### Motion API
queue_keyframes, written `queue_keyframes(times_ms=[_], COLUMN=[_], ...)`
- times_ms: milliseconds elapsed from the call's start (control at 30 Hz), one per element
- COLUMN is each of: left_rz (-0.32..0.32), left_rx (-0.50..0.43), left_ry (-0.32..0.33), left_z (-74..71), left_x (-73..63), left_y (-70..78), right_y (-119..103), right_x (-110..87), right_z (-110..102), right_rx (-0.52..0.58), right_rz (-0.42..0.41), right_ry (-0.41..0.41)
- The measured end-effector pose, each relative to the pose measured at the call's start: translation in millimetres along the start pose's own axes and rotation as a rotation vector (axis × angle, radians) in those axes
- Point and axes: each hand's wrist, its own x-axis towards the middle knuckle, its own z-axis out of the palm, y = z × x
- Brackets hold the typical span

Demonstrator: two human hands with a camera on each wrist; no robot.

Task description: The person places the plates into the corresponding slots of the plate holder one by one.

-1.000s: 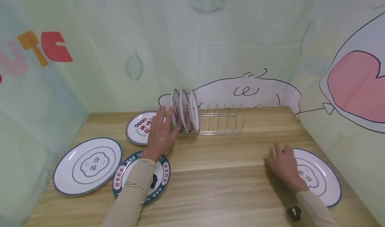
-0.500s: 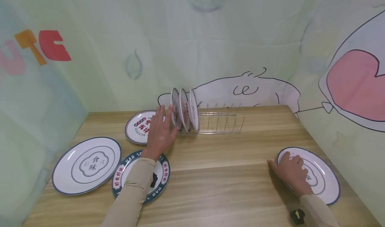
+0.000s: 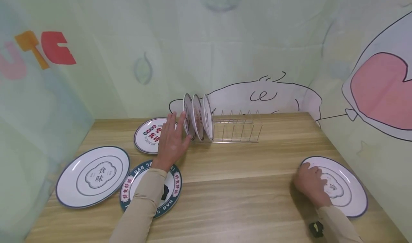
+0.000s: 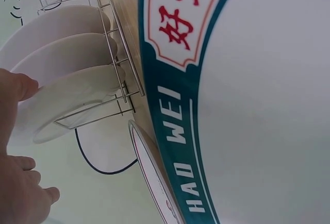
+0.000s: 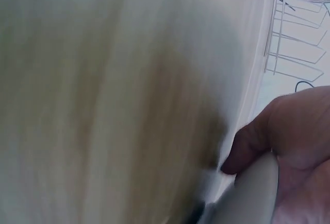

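At the right, my right hand [image 3: 310, 184] grips the left edge of a white oval plate [image 3: 352, 196] with a blue rim. Its fingers lie over the plate's face, and in the right wrist view the thumb [image 5: 247, 149] is at the plate's edge [image 5: 252, 193]. My left hand [image 3: 172, 143], fingers straight, is beside the leftmost of three plates standing upright in a wire rack [image 3: 238, 142]. The left wrist view has the left thumb [image 4: 26, 86] overlapping those white plates [image 4: 77, 87].
On the wooden table [image 3: 231, 207], a small plate [image 3: 145, 137] with red lettering lies left of the rack. A green-rimmed plate [image 3: 177, 186] is under the left forearm, next to a large oval plate [image 3: 75, 186]. Several wire slots stand right of the upright plates.
My right hand has gone from beside the oval plate to gripping its left edge, and the plate has shifted slightly. The left hand stays beside the rack.
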Motion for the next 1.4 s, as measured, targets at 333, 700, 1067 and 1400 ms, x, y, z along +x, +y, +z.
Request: queue_keyframes(times_ms=[333, 700, 1067, 1400], left_rz=[0.003, -0.005, -0.004, 0.004], left_rx=[-0.011, -0.014, -0.012, -0.018], left_ry=[0.018, 0.010, 0.007, 0.022], left_z=[0.2, -0.5, -1.1, 0.2], left_x=[0.1, -0.1, 0.8, 0.5], left_y=[0.2, -0.3, -2.1, -2.4], right_y=[-4, -23, -51, -71], right_x=[1.7, 10.4, 2.7, -17.1], right_z=[-1, -18, -46, -69], right_rx=[-0.040, -0.051, 0.035, 0.209], right_rz=[-0.079, -0.261, -0.244, -0.339], right_ry=[0.078, 0.145, 0.096, 0.176])
